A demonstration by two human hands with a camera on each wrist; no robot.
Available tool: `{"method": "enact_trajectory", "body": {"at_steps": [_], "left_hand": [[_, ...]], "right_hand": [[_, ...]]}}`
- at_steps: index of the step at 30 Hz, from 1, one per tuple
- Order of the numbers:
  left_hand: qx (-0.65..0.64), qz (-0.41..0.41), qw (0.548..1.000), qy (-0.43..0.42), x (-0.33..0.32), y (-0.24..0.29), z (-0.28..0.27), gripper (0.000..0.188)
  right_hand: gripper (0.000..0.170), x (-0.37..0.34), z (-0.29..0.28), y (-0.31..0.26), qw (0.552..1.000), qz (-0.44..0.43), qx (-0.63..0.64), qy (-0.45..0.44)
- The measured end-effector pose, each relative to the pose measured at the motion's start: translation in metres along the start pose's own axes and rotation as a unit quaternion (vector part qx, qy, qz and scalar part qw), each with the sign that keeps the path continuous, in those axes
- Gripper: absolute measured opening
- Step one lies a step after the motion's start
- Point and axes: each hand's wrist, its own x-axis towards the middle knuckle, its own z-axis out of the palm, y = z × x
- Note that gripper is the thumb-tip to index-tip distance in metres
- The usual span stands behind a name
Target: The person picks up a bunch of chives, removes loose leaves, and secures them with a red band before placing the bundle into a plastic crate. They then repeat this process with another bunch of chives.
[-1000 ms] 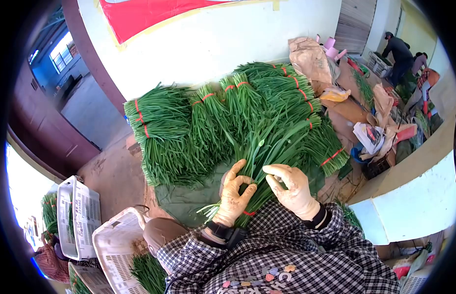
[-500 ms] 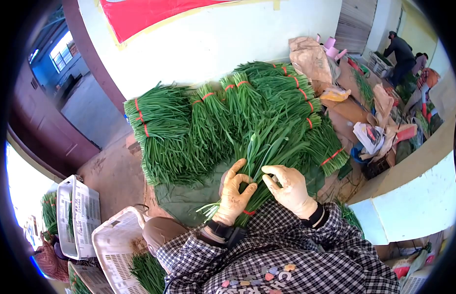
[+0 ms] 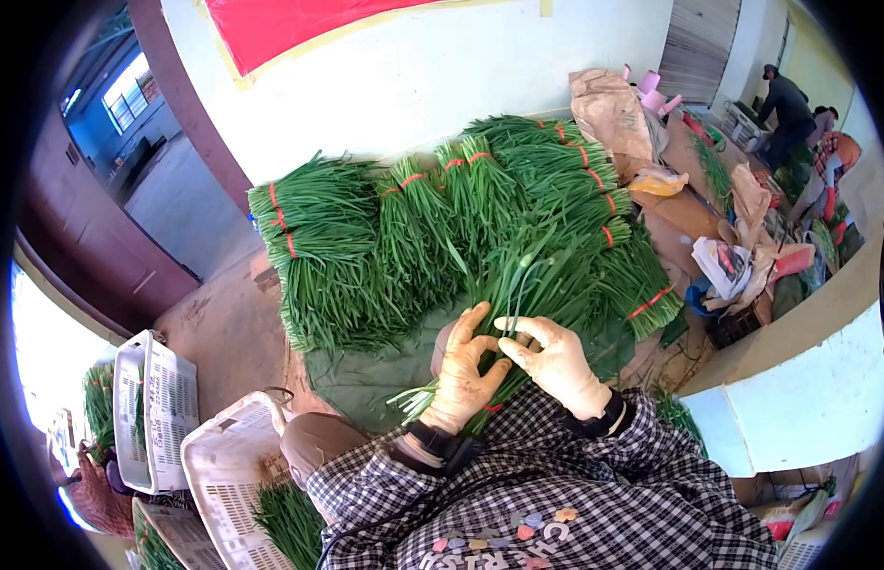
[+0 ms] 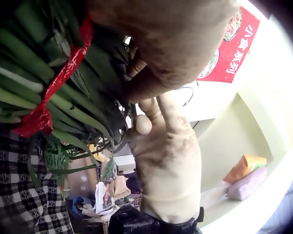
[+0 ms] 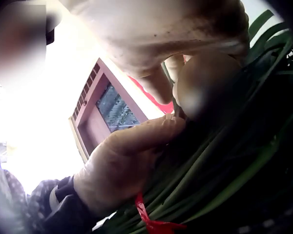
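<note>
Spreading along the white wall (image 3: 423, 104), a broad pile of tied bundles (image 3: 332, 223) makes up what looks like the finished part of the work, most with red bands in sight. Next in size is the pale crate (image 3: 206, 475) beside the person's knee, holding more greens (image 3: 282, 518) with no band visible on them, so these are probably left to do. Smaller is the bunch (image 4: 44, 68) being worked on, lying over the checked jacket (image 3: 594, 518) with its leaves pointing toward the pile; it seems nearly done, with tidying of stray leaves remaining. The right hand (image 3: 556, 370) narrows over this bunch, thumb and forefinger appearing to pinch a slim leaf (image 3: 516, 302). The left hand (image 3: 463, 380), just beside it, curls around a few pale-ended stalks (image 3: 413, 399) whose tips poke out below the palm. Smallest is the red tie (image 4: 39, 122), already around the bunch near its cut end; whether it is fully tight cannot be told.
</note>
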Motion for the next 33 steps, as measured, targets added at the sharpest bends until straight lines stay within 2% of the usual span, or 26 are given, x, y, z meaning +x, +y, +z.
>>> {"method": "enact_trajectory", "body": {"at_steps": [3,6,7,9,11,13,14,15,17,18,19,21,23,24,25,27,29,30,32,33], "left_hand": [[0.027,0.018,0.999,-0.013,0.001,0.002,-0.001,0.027],[0.007,0.016,1.0,-0.011,0.0,0.01,-0.005,0.033],[-0.022,0.005,1.0,0.001,0.0,0.012,-0.007,0.038],[0.042,0.025,0.997,0.053,-0.003,0.015,-0.013,0.065],[0.031,-0.03,0.997,0.065,-0.011,0.005,-0.012,0.077],[0.015,-0.063,0.997,0.035,-0.016,-0.006,-0.012,0.079],[-0.001,-0.094,0.996,0.007,-0.018,-0.011,-0.011,0.081],[0.001,-0.094,0.996,0.004,-0.017,-0.007,-0.012,0.081],[0.071,-0.099,0.992,-0.035,-0.015,0.0,-0.013,0.079],[0.072,-0.096,0.992,-0.042,-0.015,0.0,-0.012,0.079],[0.095,-0.087,0.991,-0.031,-0.015,-0.002,-0.01,0.079],[0.114,-0.077,0.99,-0.029,-0.017,-0.01,-0.008,0.081],[-0.038,-0.147,0.988,-0.015,-0.02,-0.042,0.003,0.077],[-0.05,-0.082,0.995,0.007,-0.019,-0.036,0.003,0.075],[-0.049,-0.082,0.995,0.0,-0.02,-0.03,0.002,0.075],[-0.254,-0.184,0.949,-0.007,-0.018,-0.01,-0.004,0.074],[-0.216,-0.135,0.967,-0.008,-0.026,-0.04,-0.004,0.071],[-0.112,-0.169,0.979,-0.014,-0.025,-0.032,-0.01,0.071],[-0.192,-0.211,0.958,-0.03,-0.021,-0.005,-0.02,0.073],[-0.198,-0.215,0.956,-0.036,-0.026,-0.023,-0.022,0.076]], "right_hand": [[0.019,0.0,0.002,0.008,0.998,-0.027,-0.055,0.009],[0.017,0.007,-0.003,0.012,0.997,-0.068,-0.026,0.023],[0.017,0.007,-0.002,0.017,0.997,-0.068,-0.026,0.023],[0.016,0.006,-0.001,0.028,0.997,0.014,0.076,0.021],[0.014,0.002,-0.003,0.034,0.994,0.036,0.103,0.022],[0.013,0.002,-0.006,0.034,0.998,-0.063,0.015,0.014],[0.011,0.001,-0.003,0.031,0.998,-0.026,0.057,0.029],[0.011,0.0,-0.001,0.028,0.998,-0.024,0.058,0.031],[0.011,0.002,0.002,0.015,0.993,-0.099,0.055,0.039],[0.012,0.002,-0.004,0.003,0.987,-0.145,-0.053,0.031],[0.009,0.002,-0.002,-0.002,0.976,-0.191,-0.103,0.027],[0.02,-0.003,0.005,-0.002,0.932,-0.311,-0.182,-0.024],[0.027,-0.015,0.015,-0.023,0.921,-0.351,-0.164,-0.037],[0.026,-0.02,0.019,-0.036,0.918,-0.375,-0.127,-0.02],[0.029,-0.023,0.018,-0.051,0.916,-0.369,-0.133,-0.076],[0.011,-0.023,0.008,-0.06,0.927,-0.342,-0.104,-0.112],[0.014,-0.023,-0.015,-0.045,0.956,-0.282,-0.013,-0.084],[0.015,-0.027,-0.035,-0.039,0.972,-0.218,0.037,-0.075],[0.015,-0.044,-0.079,-0.013,0.986,-0.043,0.128,-0.098],[0.016,-0.057,-0.099,-0.003,0.96,0.157,0.21,-0.096]]}}
